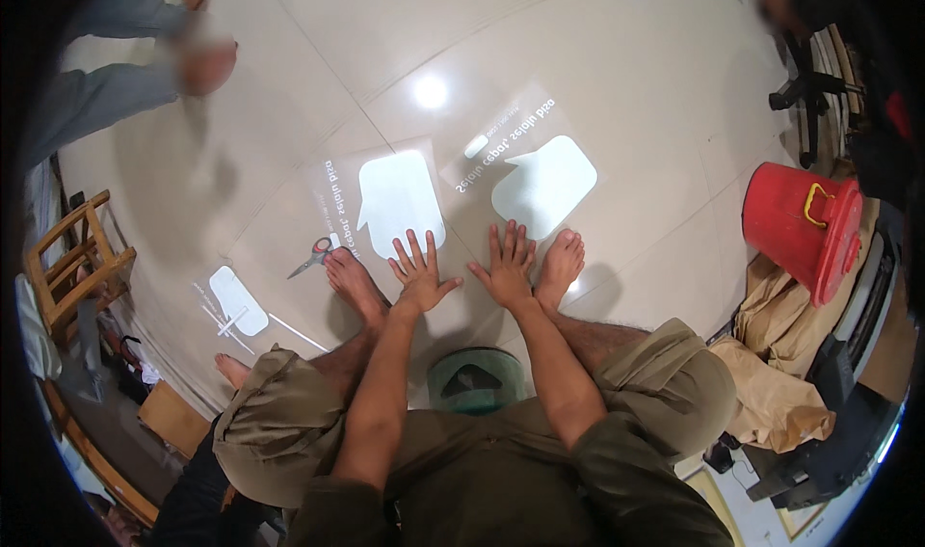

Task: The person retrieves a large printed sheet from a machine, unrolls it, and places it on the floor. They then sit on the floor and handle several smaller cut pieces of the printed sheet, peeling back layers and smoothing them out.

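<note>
Left hand [419,275]: fingers fully spread, palm down, flat on or just above the tiled floor [617,84]; contact cannot be told for certain. Holds nothing. Fingertips reach the lower edge of the left projected hand outline [400,200].

Right hand [506,263]: open, fingers extended and only slightly apart, palm down, also empty. Fingertips meet the lower edge of the right projected hand outline [546,186].

Step in hand, as judged: laying both hands onto the lit shapes. Done well, each palm would slide forward until it sits inside its own outline, fingers matched to the shape, wrists level, weight steady on the stool [477,378].

Just outside the hands: left bare foot [352,282] beside the left hand, right bare foot [562,263] beside the right hand, both flat on the floor.

Left of the left hand, past the foot: scissors [312,256] with red and grey handles, lying closed on the floor. Further left and nearer: a smaller projected white shape [236,301].

Far left: wooden chair [77,258]. Far right of the right hand: red bucket [798,224] with yellow handle clip, over crumpled brown paper [780,393]. Top left: another person's legs [106,75].
</note>
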A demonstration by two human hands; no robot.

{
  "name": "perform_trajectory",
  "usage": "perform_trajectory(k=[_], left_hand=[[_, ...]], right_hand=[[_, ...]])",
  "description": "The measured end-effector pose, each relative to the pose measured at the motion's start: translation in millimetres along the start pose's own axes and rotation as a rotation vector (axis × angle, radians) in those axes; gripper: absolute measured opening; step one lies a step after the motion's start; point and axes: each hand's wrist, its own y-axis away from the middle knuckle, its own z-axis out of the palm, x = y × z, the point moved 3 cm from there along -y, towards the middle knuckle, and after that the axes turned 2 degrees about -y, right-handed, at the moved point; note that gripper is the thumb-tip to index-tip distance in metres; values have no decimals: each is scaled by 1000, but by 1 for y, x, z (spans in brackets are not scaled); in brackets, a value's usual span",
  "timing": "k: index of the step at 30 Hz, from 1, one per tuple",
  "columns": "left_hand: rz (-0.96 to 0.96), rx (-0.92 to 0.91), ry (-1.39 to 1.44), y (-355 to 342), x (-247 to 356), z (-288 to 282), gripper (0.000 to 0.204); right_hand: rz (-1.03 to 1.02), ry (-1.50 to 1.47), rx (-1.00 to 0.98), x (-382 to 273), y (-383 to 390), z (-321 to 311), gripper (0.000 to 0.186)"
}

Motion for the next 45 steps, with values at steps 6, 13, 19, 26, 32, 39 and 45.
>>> perform_trajectory(k=[6,13,19,26,32,39,45], left_hand=[[11,21,-68,-1,-1,3,130],[-27,216,-112,15,16,-9,124],[-89,633,-31,27,12,-39,102],[-115,572,8,21,-5,-33,102],[-119,584,54,15,-5,-29,99],[-268,1001,212,36,-28,-39,75],[-349,1233,586,69,-14,-40,76]], right_hand=[[16,-2,-142,-3,0,-16,91],[-58,-13,10,27,-9,-78,93],[52,109,214,13,-5,-104,83],[-24,-66,463,15,-36,-93,43],[14,-444,539,-60,-59,-127,36],[-654,50,345,-125,-43,-54,48],[-575,212,129,-135,-23,-24,61]])
